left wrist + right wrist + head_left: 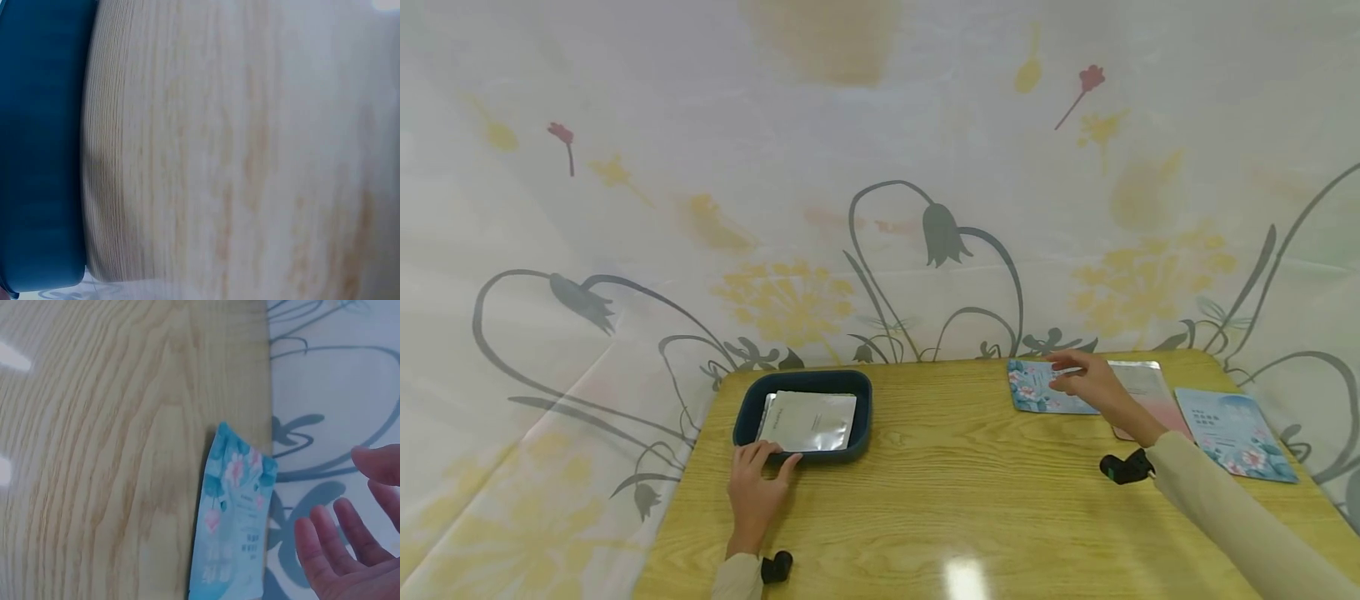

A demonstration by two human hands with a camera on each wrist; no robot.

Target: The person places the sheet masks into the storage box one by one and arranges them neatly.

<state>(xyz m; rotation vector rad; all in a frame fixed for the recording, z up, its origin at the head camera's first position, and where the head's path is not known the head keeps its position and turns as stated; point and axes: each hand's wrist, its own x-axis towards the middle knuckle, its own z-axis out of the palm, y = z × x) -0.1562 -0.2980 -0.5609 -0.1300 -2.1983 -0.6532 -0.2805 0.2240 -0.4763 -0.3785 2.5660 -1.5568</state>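
A dark blue plastic basket [844,456] stands at the back left of the table, with silver-white sachets [812,422] lying flat inside. My left hand [756,492] grips its near rim at the left corner, thumb against the front wall. The left wrist view shows the basket's outer wall [40,144] and barely any of that hand. Over at the right, my right hand [1086,382] hovers above a blue flowered sachet [1033,390], fingers apart and slightly bent, nothing between them. The same sachet [231,531] lies beside the hand in the right wrist view.
To the right of that sachet lie a silver and pink sachet [1142,385], partly behind the right forearm, and another blue flowered sachet [1236,433]. The wood-grain table [940,467] ends at a hanging cloth [820,208] printed with flowers.
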